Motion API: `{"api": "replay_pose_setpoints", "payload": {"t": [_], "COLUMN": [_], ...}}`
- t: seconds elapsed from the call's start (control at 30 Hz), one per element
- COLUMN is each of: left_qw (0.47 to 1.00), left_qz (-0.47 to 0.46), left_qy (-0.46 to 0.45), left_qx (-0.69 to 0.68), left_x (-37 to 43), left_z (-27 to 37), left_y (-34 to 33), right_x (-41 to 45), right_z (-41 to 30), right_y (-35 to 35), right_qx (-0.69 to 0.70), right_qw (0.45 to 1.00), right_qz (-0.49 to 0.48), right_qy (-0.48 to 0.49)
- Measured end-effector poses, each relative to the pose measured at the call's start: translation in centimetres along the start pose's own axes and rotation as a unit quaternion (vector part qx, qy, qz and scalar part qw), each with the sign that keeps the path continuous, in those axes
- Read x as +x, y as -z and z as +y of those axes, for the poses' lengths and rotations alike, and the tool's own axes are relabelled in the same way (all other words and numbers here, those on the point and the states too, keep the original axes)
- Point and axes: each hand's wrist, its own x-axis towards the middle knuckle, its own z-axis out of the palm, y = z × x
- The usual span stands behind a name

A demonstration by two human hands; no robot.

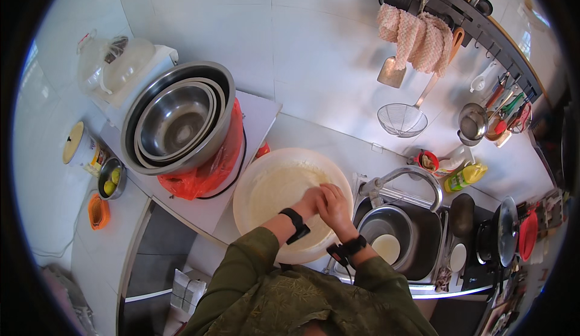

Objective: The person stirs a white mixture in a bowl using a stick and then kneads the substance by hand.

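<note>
A wide, pale basin (267,173) stands on the counter before me, with a layer of cream-coloured batter or dough (276,191) inside. Both my hands are together over its right half. My left hand (308,202) is partly hidden behind my right hand (334,207), whose fingers are bent and touch or overlap it. Whether anything is between the fingers cannot be made out. Black bands circle both wrists.
To the right is a sink with a metal basin (405,218) and a curved faucet (412,170). Nested steel bowls (222,118) sit on a red plastic bag (199,182) at the left. A wire skimmer (402,118) and a towel (417,41) hang above.
</note>
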Motion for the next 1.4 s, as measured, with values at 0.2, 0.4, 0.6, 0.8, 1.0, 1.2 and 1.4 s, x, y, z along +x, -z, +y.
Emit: {"api": "replay_pose_setpoints", "payload": {"t": [0.2, 0.4, 0.6, 0.8, 1.0, 1.2, 1.4], "left_qw": [0.992, 0.986, 0.994, 0.994, 0.996, 0.998, 0.993], "left_qz": [0.043, 0.122, 0.081, 0.038, -0.042, -0.052, 0.048], "left_qy": [0.117, 0.110, 0.072, 0.049, -0.026, 0.037, 0.104], "left_qx": [0.026, -0.008, -0.024, -0.085, -0.073, -0.028, -0.042], "left_x": [-5.7, -10.0, -4.7, 2.0, 2.2, 0.9, -5.7], "left_z": [-3.4, -1.9, -1.5, 0.1, 4.8, 0.5, 0.2], "left_y": [5.2, 8.4, 9.2, 3.1, 0.1, 3.3, 10.0], "right_x": [1.8, 2.7, 5.7, 3.5, -1.7, 1.3, 2.6], "right_z": [-3.2, -7.7, -5.7, -1.3, -1.3, -2.4, -4.6], "right_y": [-5.1, -4.6, -3.6, 0.9, 4.5, 1.5, -3.0], "right_qx": [0.179, 0.250, 0.228, 0.151, 0.104, 0.120, 0.180], "right_qw": [0.979, 0.964, 0.972, 0.985, 0.988, 0.992, 0.981], "right_qz": [-0.054, -0.079, -0.019, 0.038, 0.049, 0.017, -0.047], "right_qy": [-0.079, 0.051, 0.047, -0.072, -0.099, -0.038, 0.054]}}
